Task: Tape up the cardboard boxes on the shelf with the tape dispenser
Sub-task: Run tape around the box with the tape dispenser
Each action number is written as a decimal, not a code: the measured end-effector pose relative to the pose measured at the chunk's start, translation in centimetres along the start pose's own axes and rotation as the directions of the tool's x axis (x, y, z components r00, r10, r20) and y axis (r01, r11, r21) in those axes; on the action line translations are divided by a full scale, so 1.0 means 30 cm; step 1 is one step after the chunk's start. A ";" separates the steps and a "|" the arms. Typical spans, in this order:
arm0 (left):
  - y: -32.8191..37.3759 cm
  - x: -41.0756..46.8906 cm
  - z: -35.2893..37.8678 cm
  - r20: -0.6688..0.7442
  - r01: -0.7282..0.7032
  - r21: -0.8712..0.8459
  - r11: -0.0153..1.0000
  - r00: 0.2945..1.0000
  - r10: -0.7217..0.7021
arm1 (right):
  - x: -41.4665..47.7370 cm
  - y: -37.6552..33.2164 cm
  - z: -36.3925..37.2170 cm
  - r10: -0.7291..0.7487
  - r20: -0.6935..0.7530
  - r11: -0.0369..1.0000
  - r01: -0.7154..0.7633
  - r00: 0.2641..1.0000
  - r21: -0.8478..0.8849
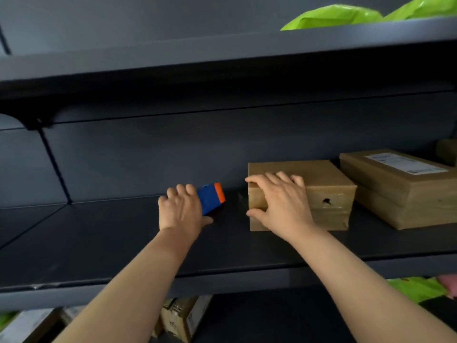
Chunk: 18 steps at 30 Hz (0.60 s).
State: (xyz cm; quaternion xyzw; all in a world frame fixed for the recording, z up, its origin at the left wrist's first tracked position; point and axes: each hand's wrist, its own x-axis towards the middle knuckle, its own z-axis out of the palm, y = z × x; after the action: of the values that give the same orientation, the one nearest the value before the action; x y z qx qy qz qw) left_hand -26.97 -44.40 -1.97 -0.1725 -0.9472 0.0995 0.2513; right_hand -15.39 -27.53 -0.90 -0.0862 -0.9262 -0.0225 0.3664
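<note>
A blue tape dispenser (211,198) with an orange end lies on the dark shelf (99,243). My left hand (181,210) grips it, fingers curled over its near end. To its right stands a small cardboard box (326,191), wrapped in tape, with a small hole in its front face. My right hand (278,200) grips the box's left front corner, fingers over the top and thumb against the front. A larger flat cardboard box (395,189) with a white label sits further right.
An upper shelf (222,53) overhangs close above and carries green plastic bags (333,17). Below the shelf edge sit more cardboard boxes (180,318) and green bags (418,289). Another box corner (447,151) shows at far right.
</note>
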 end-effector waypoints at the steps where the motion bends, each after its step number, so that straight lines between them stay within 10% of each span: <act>1: 0.015 -0.002 -0.002 -0.009 -0.010 -0.032 0.999 1.000 0.010 | 0.007 0.009 -0.003 -0.004 0.019 1.000 0.003 1.000 0.025; 5: 0.064 -0.013 -0.030 -0.146 -0.092 -0.178 0.980 0.987 0.066 | 0.007 0.022 0.003 -0.028 -0.001 0.998 0.028 1.000 0.053; 8: 0.123 -0.076 -0.055 -0.283 -0.169 -0.720 0.673 0.957 -0.062 | 0.014 0.038 -0.005 -0.053 0.029 0.996 0.051 0.998 0.069; 12: 0.207 -0.134 -0.057 -0.028 -0.006 -0.982 0.190 0.993 -0.111 | 0.024 0.057 -0.012 -0.077 0.065 0.994 0.072 0.995 0.080; 18: 0.295 -0.134 -0.077 0.164 0.162 -0.983 -0.089 0.986 -0.010 | 0.029 0.061 0.003 -0.091 0.004 0.991 0.090 0.996 0.101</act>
State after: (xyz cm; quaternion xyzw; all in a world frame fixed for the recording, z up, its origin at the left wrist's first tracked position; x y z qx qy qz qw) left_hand -20.07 -37.54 -4.20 -0.2348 -0.7347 -0.6364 -0.0002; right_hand -15.75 -25.59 -0.40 -0.0255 -0.9306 0.0081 0.3650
